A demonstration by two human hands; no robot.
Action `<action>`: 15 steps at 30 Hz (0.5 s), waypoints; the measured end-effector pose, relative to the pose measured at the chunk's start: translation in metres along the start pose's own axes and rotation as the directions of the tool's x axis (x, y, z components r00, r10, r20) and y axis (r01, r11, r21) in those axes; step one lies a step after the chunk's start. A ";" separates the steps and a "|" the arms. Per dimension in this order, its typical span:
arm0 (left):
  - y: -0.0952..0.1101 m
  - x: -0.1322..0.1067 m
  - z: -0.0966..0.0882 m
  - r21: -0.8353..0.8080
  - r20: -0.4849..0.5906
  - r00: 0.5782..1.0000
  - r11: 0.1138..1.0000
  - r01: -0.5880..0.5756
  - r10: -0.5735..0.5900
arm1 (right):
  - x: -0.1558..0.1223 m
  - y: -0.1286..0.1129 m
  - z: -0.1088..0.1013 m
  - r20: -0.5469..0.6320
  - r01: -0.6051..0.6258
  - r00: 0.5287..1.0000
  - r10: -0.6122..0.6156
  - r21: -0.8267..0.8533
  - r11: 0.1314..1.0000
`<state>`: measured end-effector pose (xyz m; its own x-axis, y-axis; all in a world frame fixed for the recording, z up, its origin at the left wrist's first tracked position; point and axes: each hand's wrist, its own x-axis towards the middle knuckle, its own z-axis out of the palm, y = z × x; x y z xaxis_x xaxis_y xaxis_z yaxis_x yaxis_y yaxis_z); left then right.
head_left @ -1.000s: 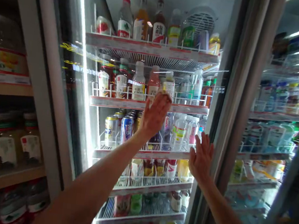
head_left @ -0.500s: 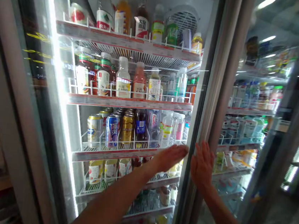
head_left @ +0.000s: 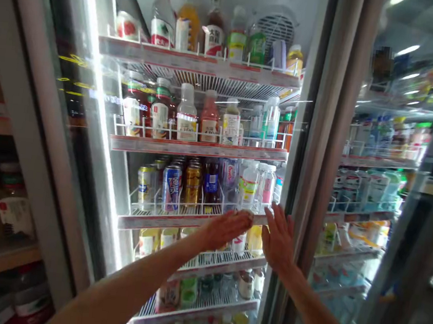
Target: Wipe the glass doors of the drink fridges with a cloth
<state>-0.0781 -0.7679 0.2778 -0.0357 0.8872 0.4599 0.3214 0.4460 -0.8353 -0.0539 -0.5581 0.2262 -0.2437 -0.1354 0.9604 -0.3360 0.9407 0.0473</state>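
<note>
My left hand (head_left: 227, 229) reaches forward in front of a lit drinks cooler, its fingers stretched out flat, pointing right. My right hand (head_left: 278, 235) is raised a short way to its right, fingers spread and upward, beside the metal door frame (head_left: 316, 193). Neither hand holds anything. Whether either palm touches the glass, I cannot tell. Around them are a clear bottle with a yellow-green label (head_left: 248, 186) and, just below, a yellow drink (head_left: 255, 241). The shelf edge (head_left: 171, 223) runs behind the left hand.
Cans such as a blue can (head_left: 171, 188) and a gold can (head_left: 192, 184) stand on the middle shelf. Bottles, including an orange bottle (head_left: 188, 22), line the upper shelves. A second glass-fronted cooler (head_left: 373, 163) is to the right; wooden shelves (head_left: 1, 260) with jars flank the left.
Both hands have moved left, away from the metal door frame. My right hand went from over the frame to in front of the shelves. The view has shifted slightly left.
</note>
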 end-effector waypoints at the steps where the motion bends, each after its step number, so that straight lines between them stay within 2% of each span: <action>1: -0.007 -0.008 -0.003 0.037 -0.011 0.998 0.998 0.056 -0.055 | 0.005 -0.005 0.003 -0.019 0.005 1.000 -0.004 0.014 1.000; 3: -0.026 -0.019 -0.011 0.108 -0.050 0.972 0.966 0.235 -0.231 | 0.014 -0.018 0.009 -0.058 0.014 0.998 -0.011 0.052 0.999; 4: -0.033 -0.025 -0.015 0.127 -0.066 0.955 0.947 0.296 -0.289 | 0.018 -0.024 0.011 -0.069 0.028 0.997 -0.023 0.074 0.997; 5: -0.037 -0.031 -0.019 0.131 -0.069 0.953 0.944 0.303 -0.296 | 0.021 -0.031 0.014 -0.072 0.050 0.996 -0.043 0.096 0.994; 6: -0.037 -0.040 -0.022 0.122 -0.055 0.966 0.958 0.258 -0.253 | 0.023 -0.038 0.016 -0.068 0.081 0.995 -0.073 0.118 0.990; 8: -0.035 -0.059 -0.029 0.079 0.006 0.998 0.995 0.066 -0.066 | 0.026 -0.050 0.019 -0.047 0.146 0.989 -0.141 0.156 0.977; 9: -0.035 -0.068 -0.032 0.056 0.032 0.999 0.998 -0.020 0.018 | 0.028 -0.055 0.021 -0.042 0.166 0.986 -0.161 0.168 0.972; 10: -0.038 -0.077 -0.035 0.047 0.047 0.997 0.997 -0.062 0.060 | 0.030 -0.058 0.023 -0.049 0.174 0.985 -0.168 0.175 0.969; 11: -0.044 -0.084 -0.038 0.058 0.051 0.998 0.997 -0.042 0.039 | 0.032 -0.061 0.024 -0.063 0.169 0.985 -0.160 0.180 0.969; 13: -0.060 -0.094 -0.045 0.128 0.009 0.986 0.978 0.166 -0.169 | 0.037 -0.066 0.027 -0.108 0.143 0.986 -0.123 0.193 0.971; 15: -0.072 -0.104 -0.051 0.183 -0.053 0.927 0.909 0.375 -0.372 | 0.040 -0.072 0.028 -0.135 0.137 0.985 -0.109 0.219 0.966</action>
<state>-0.0489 -0.8989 0.3057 -0.1025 0.6501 0.7529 0.1057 0.7597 -0.6416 -0.0654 -0.6404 0.2538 -0.0806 -0.1940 0.9777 -0.5575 0.8219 0.1171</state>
